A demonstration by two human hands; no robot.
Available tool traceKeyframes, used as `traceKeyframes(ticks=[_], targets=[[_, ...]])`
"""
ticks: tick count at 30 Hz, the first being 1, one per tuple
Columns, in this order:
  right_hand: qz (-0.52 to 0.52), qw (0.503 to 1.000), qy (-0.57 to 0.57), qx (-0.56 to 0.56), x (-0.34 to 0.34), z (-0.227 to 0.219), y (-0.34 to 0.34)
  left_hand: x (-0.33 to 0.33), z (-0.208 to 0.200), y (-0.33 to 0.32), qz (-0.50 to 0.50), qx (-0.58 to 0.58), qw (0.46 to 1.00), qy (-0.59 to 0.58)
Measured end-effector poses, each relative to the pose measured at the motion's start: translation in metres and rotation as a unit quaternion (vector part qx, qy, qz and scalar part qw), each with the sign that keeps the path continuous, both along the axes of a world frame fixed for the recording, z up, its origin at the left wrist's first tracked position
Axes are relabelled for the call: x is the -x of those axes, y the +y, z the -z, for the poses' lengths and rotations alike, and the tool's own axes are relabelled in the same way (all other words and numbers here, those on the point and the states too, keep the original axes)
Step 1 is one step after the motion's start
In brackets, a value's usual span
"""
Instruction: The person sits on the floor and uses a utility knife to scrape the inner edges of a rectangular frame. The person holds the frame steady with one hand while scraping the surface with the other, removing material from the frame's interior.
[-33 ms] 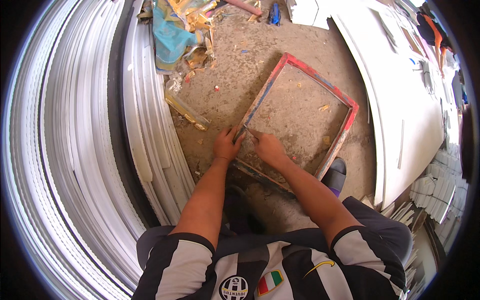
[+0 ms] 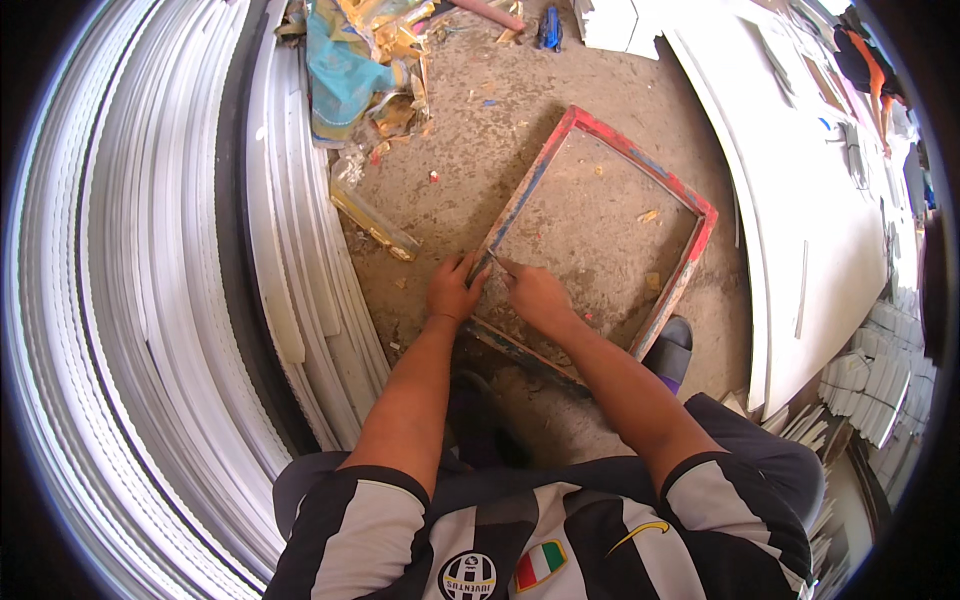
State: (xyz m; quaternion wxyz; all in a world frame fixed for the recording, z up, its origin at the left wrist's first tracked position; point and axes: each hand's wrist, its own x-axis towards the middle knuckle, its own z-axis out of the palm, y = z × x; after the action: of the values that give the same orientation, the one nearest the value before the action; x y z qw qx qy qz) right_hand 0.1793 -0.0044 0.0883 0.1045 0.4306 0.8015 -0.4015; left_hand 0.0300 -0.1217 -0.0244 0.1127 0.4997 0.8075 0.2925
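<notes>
A rectangular frame [image 2: 640, 161], stained with red, blue and dark paint, lies at a slant before me with its middle open to the floor. My left hand [image 2: 455, 292] grips its left bar, fingers closed over the edge. Just inside that bar, my right hand [image 2: 540, 298] is closed with its index finger stretched toward the left fingers. A thin, small thing [image 2: 493, 256] shows at the right fingertips against the bar; its kind is too small to make out. The frame's near bar runs beneath my right forearm.
Long stacked white strips [image 2: 160, 250] fill the left side. Torn blue and yellow scraps [image 2: 350, 80] lie at the far left, near a yellowish bar [image 2: 375, 222]. A blue object [image 2: 549, 29] sits far off. White panels [image 2: 790, 220] stand right; another person [image 2: 868, 65] is beyond.
</notes>
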Motion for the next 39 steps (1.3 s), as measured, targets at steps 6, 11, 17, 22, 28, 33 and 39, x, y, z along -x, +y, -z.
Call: traceKeyframes(ticks=[6,11,17,22,28,33,39], targets=[[-0.03,0.998,-0.047,0.004,0.019,-0.016,0.003,0.0,-0.002,-0.001,0.001,0.011,0.999,-0.041],[0.014,1.0,-0.007,0.009,0.023,-0.013,-0.011,-0.003,0.0,-0.002,-0.001,0.002,1.0,-0.028],[0.203,0.956,0.159,0.139,0.012,0.035,-0.031,0.001,0.0,0.003,0.021,-0.007,1.0,-0.011],[0.064,0.996,0.04,0.038,0.006,-0.003,-0.017,0.0,-0.004,0.0,0.014,-0.017,1.0,0.012],[0.031,0.999,-0.002,0.02,0.019,-0.012,-0.012,-0.001,0.001,0.001,0.016,-0.035,0.999,0.01],[0.086,0.995,0.044,0.032,0.029,-0.002,-0.023,-0.005,-0.001,-0.002,0.01,-0.016,1.0,0.009],[0.267,0.937,0.166,0.15,0.027,0.032,-0.043,-0.002,0.01,-0.002,0.011,-0.013,1.0,-0.008]])
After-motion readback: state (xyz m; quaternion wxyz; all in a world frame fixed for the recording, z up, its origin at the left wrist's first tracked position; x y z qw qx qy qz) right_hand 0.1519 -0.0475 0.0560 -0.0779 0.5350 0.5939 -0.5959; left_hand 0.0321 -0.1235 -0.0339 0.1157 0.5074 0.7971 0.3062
